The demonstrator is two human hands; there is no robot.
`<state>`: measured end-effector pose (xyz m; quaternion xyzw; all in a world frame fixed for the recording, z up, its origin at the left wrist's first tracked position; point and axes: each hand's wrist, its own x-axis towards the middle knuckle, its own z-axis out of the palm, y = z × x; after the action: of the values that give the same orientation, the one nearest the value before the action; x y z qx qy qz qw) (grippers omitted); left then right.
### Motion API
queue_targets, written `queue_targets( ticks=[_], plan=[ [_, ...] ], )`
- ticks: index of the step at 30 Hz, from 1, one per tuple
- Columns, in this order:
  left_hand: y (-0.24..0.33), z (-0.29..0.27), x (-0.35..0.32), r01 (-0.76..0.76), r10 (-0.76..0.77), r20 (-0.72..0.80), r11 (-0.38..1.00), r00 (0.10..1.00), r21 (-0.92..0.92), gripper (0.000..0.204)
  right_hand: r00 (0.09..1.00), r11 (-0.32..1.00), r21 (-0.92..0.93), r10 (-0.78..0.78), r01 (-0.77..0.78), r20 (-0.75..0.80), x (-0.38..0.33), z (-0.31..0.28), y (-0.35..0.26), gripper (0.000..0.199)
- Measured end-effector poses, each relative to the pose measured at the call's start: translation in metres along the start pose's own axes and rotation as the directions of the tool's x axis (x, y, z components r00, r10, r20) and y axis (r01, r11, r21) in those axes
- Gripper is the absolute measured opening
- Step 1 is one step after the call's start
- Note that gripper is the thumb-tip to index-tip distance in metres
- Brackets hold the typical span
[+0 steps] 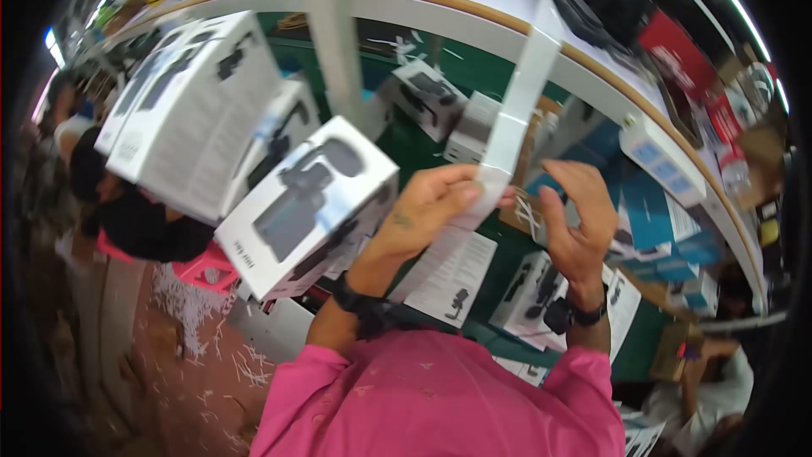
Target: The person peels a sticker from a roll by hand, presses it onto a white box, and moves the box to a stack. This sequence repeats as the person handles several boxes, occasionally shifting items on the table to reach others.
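Above the green worktop [423, 152], the left hand [427, 203] pinches the lower end of a long white folded paper strip [516, 110], fingers clenched on it. The right hand [579, 216], just beside the strip's right edge, has its fingers curled loosely, touching nothing. White product boxes [304, 207] crowd the worktop's left edge, leaving little open room.

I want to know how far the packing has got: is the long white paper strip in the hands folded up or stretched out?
Stretched out. The white paper strip runs long from the left hand, which pinches its lower end, toward the shelf edge; creases cross it.
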<state>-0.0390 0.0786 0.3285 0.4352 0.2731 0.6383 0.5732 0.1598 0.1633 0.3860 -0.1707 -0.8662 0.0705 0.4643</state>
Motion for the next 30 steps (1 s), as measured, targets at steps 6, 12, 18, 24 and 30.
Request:
queue_targets(
  ticks=[6, 12, 18, 24, 30],
  plan=[
    [0.003, 0.01, 0.001, 0.112, -0.099, 0.073, 0.971, 0.992, -0.21, 0.043, 0.997, 0.992, -0.108, -0.069, 0.064, -0.044, 0.018, -0.016, 0.017, 0.028],
    [0.009, 0.017, -0.013, 0.151, -0.114, 0.12, 0.917, 0.986, -0.369, 0.055, 0.97, 0.938, -0.325, -0.183, 0.123, -0.162, 0.097, -0.031, 0.03, 0.031],
    [0.032, 0.036, -0.031, 0.132, -0.116, 0.074, 0.955, 0.99, -0.267, 0.063, 0.92, 0.94, -0.33, 0.206, -0.091, 0.334, 0.208, -0.009, 0.039, 0.058],
    [0.051, 0.044, -0.034, 0.157, -0.134, 0.14, 0.972, 0.981, -0.175, 0.051, 0.949, 0.799, -0.6, 0.15, 0.05, 0.278, 0.234, 0.05, 0.181, 0.067],
    [0.06, 0.031, -0.051, 0.097, -0.081, 0.088, 0.976, 0.993, -0.197, 0.05, 0.804, 0.843, -0.537, 0.288, 0.046, 0.521, 0.263, 0.055, 0.134, 0.07]
  ],
)
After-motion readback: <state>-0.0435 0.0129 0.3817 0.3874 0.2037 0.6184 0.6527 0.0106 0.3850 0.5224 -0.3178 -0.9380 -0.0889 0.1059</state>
